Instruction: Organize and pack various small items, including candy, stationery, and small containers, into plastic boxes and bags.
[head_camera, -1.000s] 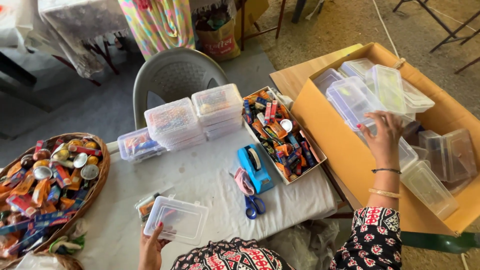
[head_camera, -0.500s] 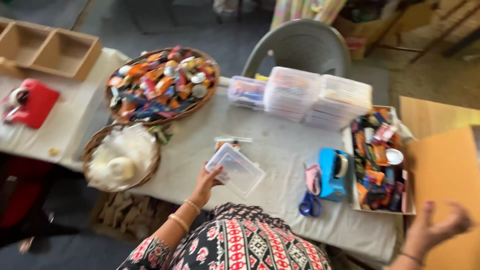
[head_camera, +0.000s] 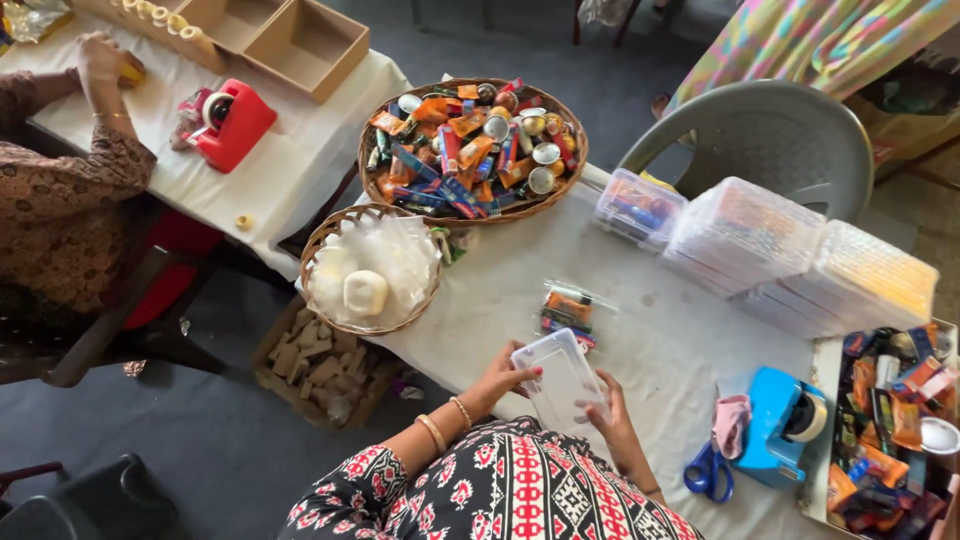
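Both hands grip one clear plastic box (head_camera: 562, 385) over the table's near edge: left hand (head_camera: 500, 382) curled on its left end, right hand (head_camera: 612, 418) clasping the lower right corner. Just beyond lies a small packet of sweets (head_camera: 567, 308) on the white tablecloth (head_camera: 660, 340). Blue scissors (head_camera: 708, 472) rest to the right.

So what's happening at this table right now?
A person holds a clear plastic box in both hands, left hand at its near-left edge, right hand along its right side, over a white-clothed table. A small filled packet lies just beyond it. A basket of wrapped sweets, a basket of clear bags, stacked boxes and a blue tape dispenser sit around. Another person works at the next table.
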